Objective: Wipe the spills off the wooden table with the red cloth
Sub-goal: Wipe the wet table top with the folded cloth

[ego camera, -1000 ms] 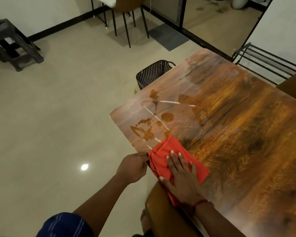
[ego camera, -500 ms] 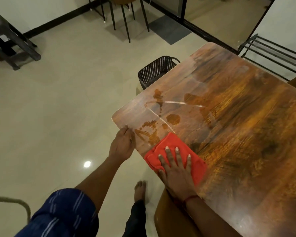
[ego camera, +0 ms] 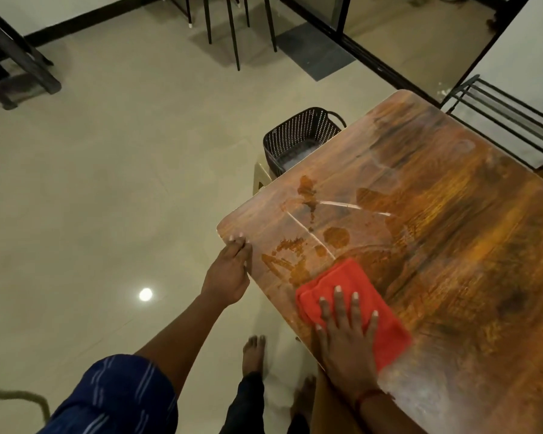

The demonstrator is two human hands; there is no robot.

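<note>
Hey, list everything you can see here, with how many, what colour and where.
wooden table: one, brown, right half of view.
red cloth: one, red, on the table's near edge.
spills: several patches, orange-brown, by the table's left corner, beyond the cloth.
basket: one, black, beside the table's far-left edge.
rack: one, black metal, far right.
chair legs: several, black, top centre.
mat: one, grey, floor by the chair legs.
bench: one, dark, top left.
left hand: one, resting on the table's edge near the corner.
right hand: one, flat on the cloth, fingers spread.
feet: two, bare, on the floor.
</note>
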